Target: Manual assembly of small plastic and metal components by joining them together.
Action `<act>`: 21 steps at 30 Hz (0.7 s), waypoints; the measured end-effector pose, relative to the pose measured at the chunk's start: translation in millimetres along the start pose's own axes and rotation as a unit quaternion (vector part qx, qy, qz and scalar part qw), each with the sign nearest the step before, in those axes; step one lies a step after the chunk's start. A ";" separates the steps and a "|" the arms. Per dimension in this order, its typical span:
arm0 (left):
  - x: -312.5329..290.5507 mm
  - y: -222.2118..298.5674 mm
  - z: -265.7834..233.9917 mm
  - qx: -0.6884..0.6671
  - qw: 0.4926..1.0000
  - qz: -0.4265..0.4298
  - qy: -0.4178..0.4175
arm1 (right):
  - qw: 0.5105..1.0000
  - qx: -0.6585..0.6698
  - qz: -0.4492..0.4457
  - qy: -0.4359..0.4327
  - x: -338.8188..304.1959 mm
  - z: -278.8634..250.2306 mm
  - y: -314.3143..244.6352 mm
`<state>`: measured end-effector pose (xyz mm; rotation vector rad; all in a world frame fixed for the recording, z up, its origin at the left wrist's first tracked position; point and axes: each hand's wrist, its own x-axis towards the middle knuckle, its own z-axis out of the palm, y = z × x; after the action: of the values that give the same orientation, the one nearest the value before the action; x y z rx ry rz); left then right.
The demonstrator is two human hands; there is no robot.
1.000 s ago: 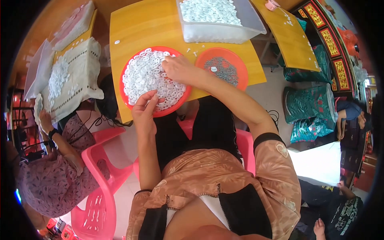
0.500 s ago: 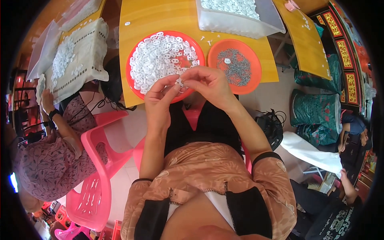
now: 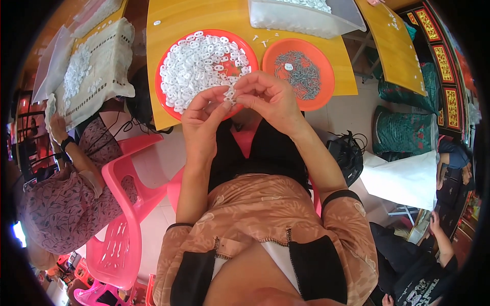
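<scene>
Over the near rim of a red plate point(image 3: 251, 54), my left hand point(image 3: 203, 113) pinches a small white plastic piece point(image 3: 230, 95) between thumb and fingertips. Close against it on the right, my right hand point(image 3: 273, 102) also has thumb and fingers closed on the piece; anything finer between the fingertips is too small to make out. Heaped on the plate are many white oval pieces with two holes point(image 3: 186, 69). To its right, an orange plate point(image 3: 326, 76) carries a pile of grey screws point(image 3: 307, 84) and one white piece.
A translucent tub point(image 3: 306, 23) of white parts stands at the back of the yellow table point(image 3: 204, 15), with a few loose screws before it. At left, a person point(image 3: 66, 209) sits by a cloth-covered table point(image 3: 109, 66). A pink chair point(image 3: 120, 245) is near. People at right handle a white sack point(image 3: 398, 181).
The view has tilted slightly, so the table sits higher. Both my hands stay together on the white piece, fingers shifted a little. At right the white sack is spread wider.
</scene>
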<state>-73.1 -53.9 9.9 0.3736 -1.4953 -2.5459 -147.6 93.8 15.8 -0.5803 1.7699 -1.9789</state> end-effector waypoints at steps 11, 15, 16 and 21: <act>-2.7 4.7 3.7 0.108 0.993 0.033 -0.022 | 0.991 -0.122 -0.048 0.021 -8.8 4.4 -11.1; -4.4 -1.0 3.8 0.130 0.991 0.028 -0.022 | 0.979 -0.192 -0.073 0.009 -12.3 0.6 -6.9; -3.1 -3.3 2.7 0.140 0.990 0.019 -0.024 | 0.976 -0.205 -0.077 0.005 -12.1 -1.8 -2.6; -4.0 -6.8 1.8 0.119 0.993 0.006 -0.025 | 0.995 -0.091 -0.044 0.015 -17.0 -3.7 7.3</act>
<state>-69.9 -48.1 5.3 0.3321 -1.8208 -2.3904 -135.4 105.7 7.7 -0.7030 1.9894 -1.9042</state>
